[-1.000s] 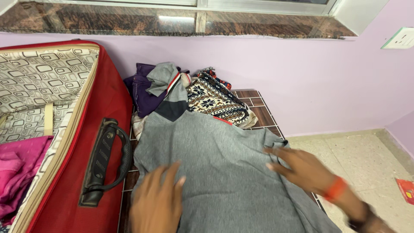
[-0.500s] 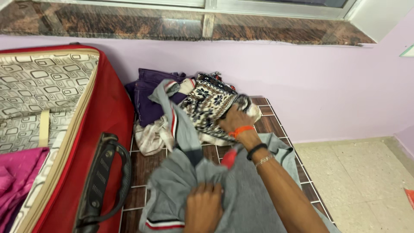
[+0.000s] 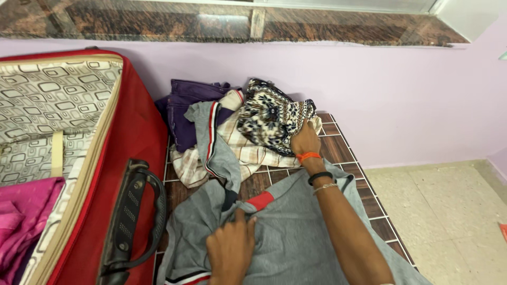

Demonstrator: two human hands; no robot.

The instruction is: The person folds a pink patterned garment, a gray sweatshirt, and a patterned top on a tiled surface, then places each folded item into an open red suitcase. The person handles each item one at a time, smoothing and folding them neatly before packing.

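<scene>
A grey garment with red, white and dark trim [image 3: 296, 237] lies spread on a brown tiled surface [image 3: 338, 150]. My left hand [image 3: 231, 253] presses on it near its red-edged collar, fingers bunching the cloth. My right hand [image 3: 305, 140] reaches farther back and grips the edge of a black-and-cream patterned knit [image 3: 272, 119] on the clothes pile. An orange band and bracelets circle that wrist. A grey sleeve [image 3: 214, 145] trails up over the pile.
An open red suitcase [image 3: 124, 158] with a black handle [image 3: 132, 216] stands at the left, with patterned lining and pink cloth [image 3: 24, 216] inside. Purple trousers [image 3: 185, 113] and a checked cloth [image 3: 248, 153] lie in the pile. A lilac wall is behind, pale floor tiles at right.
My right hand went from the flat grey garment up to the patterned knit and took hold of it. My left hand gathered the grey cloth near the collar, and the garment is now rumpled.
</scene>
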